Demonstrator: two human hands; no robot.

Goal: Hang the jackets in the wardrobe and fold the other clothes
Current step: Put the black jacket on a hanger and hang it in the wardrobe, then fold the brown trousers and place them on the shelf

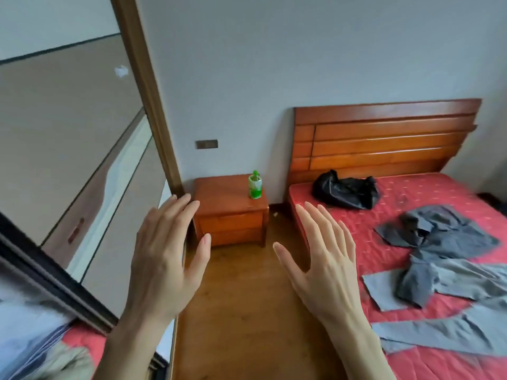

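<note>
My left hand (164, 256) and my right hand (323, 261) are raised side by side over the wooden floor, backs toward me, fingers straight and spread, holding nothing. On the red mattress (428, 193) to the right lies a crumpled black jacket (345, 192) near the headboard. Closer to me, a dark grey garment (436, 231) lies rumpled, and lighter grey clothes (452, 325) are spread along the mattress edge. The wardrobe (63, 149) with its sliding mirrored door fills the left side, close to my left hand.
A wooden nightstand (230, 212) stands between wardrobe and bed, with a green bottle (255, 186) on top. A wooden headboard (378, 138) rises against the grey wall. A strip of wooden floor (241, 311) runs between wardrobe and bed.
</note>
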